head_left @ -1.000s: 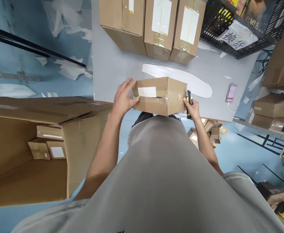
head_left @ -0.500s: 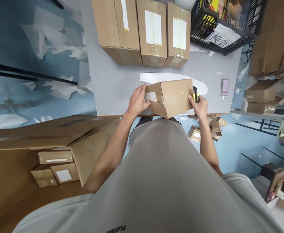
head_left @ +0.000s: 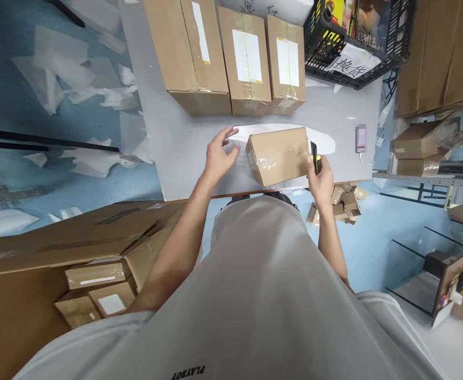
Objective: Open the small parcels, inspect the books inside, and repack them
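Observation:
A brown cardboard box with clear tape on it rests near the front edge of the grey table. My left hand is off the box, to its left, with fingers apart and nothing in them. On the other side, my right hand grips a black and yellow utility knife and is close against the box's right end. Whether those fingers touch the cardboard is hard to tell. Under and behind the box lies a white patch on the tabletop.
Three taped cartons stand along the back of the table. A black plastic crate with books is at back right. A phone with a cable lies at the right. A large open carton holding smaller boxes is at lower left.
My left hand has let go of the box and opened beside it. The box has turned and its labelled end no longer shows. The knife stays in my right hand.

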Action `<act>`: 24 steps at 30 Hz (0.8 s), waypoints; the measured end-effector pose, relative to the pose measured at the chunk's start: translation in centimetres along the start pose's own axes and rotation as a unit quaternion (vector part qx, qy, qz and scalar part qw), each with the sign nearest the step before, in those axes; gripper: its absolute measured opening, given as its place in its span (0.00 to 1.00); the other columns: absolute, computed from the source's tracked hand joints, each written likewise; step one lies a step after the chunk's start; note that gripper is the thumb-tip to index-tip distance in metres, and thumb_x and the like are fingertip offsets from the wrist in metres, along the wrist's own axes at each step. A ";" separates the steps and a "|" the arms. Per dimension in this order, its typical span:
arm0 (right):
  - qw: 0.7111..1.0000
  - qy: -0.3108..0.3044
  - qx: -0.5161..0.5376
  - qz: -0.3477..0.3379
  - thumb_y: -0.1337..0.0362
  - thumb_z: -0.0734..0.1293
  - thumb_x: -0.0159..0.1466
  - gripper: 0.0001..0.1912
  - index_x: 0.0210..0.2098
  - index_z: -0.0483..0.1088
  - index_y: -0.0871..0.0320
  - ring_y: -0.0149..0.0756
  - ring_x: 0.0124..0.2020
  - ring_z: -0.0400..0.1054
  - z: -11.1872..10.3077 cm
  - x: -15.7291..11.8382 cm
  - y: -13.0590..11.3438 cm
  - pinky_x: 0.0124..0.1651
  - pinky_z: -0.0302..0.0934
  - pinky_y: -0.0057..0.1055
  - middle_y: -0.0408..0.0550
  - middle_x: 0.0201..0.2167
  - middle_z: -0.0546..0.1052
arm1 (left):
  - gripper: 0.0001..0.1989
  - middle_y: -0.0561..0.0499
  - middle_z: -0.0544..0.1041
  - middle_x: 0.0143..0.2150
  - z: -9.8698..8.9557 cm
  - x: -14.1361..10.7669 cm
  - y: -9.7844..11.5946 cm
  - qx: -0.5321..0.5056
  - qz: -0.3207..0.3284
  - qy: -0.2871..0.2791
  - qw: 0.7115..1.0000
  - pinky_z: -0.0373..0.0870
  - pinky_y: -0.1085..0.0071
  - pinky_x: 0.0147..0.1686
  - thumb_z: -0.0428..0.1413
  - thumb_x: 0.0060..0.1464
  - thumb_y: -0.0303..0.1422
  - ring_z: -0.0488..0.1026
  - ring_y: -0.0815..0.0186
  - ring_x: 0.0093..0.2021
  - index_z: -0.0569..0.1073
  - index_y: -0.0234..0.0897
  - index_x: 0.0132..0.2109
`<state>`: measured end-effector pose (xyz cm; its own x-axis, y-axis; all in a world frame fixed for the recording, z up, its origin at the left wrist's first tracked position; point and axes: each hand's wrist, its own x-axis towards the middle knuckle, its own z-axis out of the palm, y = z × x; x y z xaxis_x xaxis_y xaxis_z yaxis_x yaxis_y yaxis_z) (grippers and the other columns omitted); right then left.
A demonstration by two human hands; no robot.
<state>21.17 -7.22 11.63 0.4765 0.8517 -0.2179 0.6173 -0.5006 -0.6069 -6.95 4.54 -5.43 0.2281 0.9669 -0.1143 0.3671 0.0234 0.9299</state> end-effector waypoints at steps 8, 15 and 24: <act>0.996 -0.086 -0.014 -0.037 0.46 0.61 0.82 0.17 0.57 0.71 0.50 0.45 0.41 0.79 2.1 -4.6 -4.1 0.49 0.67 0.35 0.49 0.44 0.85 | 0.16 0.47 0.88 0.56 -1.7 3.2 6.1 -0.050 0.034 -0.064 0.996 0.84 0.55 0.60 0.72 0.58 0.36 0.85 0.54 0.55 0.85 0.43 0.53; 0.981 -0.127 -0.087 -0.122 0.55 0.63 0.83 0.16 0.54 0.80 0.55 0.49 0.51 0.81 4.6 -4.8 -6.6 0.55 0.68 0.35 0.55 0.49 0.86 | 0.13 0.46 0.89 0.52 -1.3 3.1 4.6 -0.082 0.016 -0.090 0.992 0.85 0.55 0.59 0.72 0.59 0.37 0.86 0.54 0.52 0.86 0.43 0.50; 0.967 -0.158 -0.161 -0.114 0.60 0.64 0.84 0.14 0.48 0.80 0.55 0.44 0.46 0.79 6.2 -4.7 -9.0 0.51 0.64 0.30 0.51 0.43 0.84 | 0.11 0.48 0.89 0.51 -1.3 3.2 4.5 -0.074 0.023 -0.096 0.992 0.84 0.57 0.59 0.71 0.59 0.36 0.85 0.55 0.50 0.86 0.43 0.49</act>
<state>9.56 -5.74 13.36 0.1210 0.9248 -0.3606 0.8711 -0.2731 -0.4082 -5.71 8.05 -1.14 0.4135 0.9023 -0.1222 0.2197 0.0314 0.9751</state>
